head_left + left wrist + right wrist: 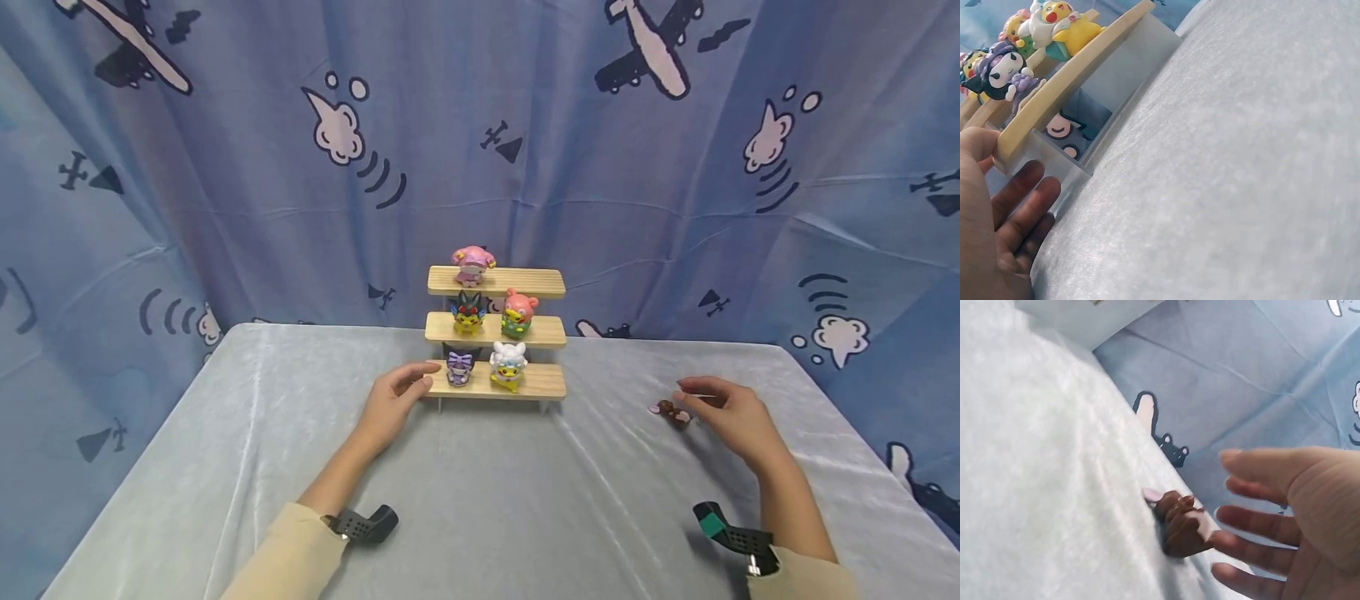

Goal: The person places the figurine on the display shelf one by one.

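My left hand (391, 402) pinches the left end of the lowest board of a three-tier wooden display shelf (547, 382), thumb at the board's edge and the other fingers loose beside the clear support. On that board stand a black-and-purple figurine (460, 367) and a white-hooded yellow figurine (508, 365). A small brown figurine (1184, 528) with pink parts lies on the table, right of the shelf. My right hand (733, 417) hovers right beside it, fingers spread and parted from the thumb, holding nothing.
The middle tier bears a black-eared yellow figurine (468, 313) and a pink-hooded figurine (518, 313); a pink figurine (472, 266) stands on top. A pale velvety cloth covers the table (480, 500). Behind hangs a blue printed curtain (450, 125).
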`<state>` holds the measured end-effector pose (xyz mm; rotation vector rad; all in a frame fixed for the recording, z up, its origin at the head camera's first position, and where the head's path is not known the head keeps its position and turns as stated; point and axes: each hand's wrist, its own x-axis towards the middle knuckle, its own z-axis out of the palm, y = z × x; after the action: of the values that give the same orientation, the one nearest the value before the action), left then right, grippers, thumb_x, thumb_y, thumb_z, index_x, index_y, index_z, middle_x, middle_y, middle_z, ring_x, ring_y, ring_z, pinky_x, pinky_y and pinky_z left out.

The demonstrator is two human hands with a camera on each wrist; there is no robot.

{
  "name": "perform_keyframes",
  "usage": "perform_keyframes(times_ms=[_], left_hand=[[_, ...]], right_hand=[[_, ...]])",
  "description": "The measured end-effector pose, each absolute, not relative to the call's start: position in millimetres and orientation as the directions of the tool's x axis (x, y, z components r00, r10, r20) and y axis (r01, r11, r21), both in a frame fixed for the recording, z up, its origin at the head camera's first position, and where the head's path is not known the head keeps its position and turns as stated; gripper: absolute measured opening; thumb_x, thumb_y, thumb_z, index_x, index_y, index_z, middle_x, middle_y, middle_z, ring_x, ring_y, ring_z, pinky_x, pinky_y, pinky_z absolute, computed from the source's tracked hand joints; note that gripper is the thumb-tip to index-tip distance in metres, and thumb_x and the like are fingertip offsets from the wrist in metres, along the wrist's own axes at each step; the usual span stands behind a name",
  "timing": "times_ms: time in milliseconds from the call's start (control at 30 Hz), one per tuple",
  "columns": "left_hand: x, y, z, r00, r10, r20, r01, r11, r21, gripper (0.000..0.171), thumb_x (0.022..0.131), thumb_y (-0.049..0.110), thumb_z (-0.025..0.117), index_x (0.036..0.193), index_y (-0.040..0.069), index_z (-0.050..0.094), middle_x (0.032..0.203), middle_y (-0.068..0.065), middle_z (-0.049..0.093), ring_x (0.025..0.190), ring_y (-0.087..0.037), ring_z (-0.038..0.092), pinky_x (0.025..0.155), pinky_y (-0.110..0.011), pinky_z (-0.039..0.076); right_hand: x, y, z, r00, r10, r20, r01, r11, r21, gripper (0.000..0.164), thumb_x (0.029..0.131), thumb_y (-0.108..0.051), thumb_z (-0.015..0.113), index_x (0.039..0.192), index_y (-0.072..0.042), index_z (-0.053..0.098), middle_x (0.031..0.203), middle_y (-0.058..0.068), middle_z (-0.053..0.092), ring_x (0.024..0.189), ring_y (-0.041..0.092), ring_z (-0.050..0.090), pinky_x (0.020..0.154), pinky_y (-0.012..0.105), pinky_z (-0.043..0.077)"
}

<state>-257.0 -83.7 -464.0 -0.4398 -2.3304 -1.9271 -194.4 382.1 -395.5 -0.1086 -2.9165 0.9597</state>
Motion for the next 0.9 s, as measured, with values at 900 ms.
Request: perform_keyframes(times_ms=[900], left_hand=[[-257.8,-84.5,-465.6,-0.956,0.168,0.240,0.266,0.148,0.953,0.025,0.100,0.013,0.063,0.122,0.004,0.071,0.133,-0.013,0.068,0.116,-0.014,0.062,0.090,-0.018,0.051]], right_hand=[[-202.4,378.6,-417.7,-0.999,0.044,-0.003,0.039,0.845,-0.534,0.051,0.093,-0.037,0.073,0.125,0.003,0.066,0.116,0.022,0.072,0.097,0.021,0.065,0.069,0.027,0.048]])
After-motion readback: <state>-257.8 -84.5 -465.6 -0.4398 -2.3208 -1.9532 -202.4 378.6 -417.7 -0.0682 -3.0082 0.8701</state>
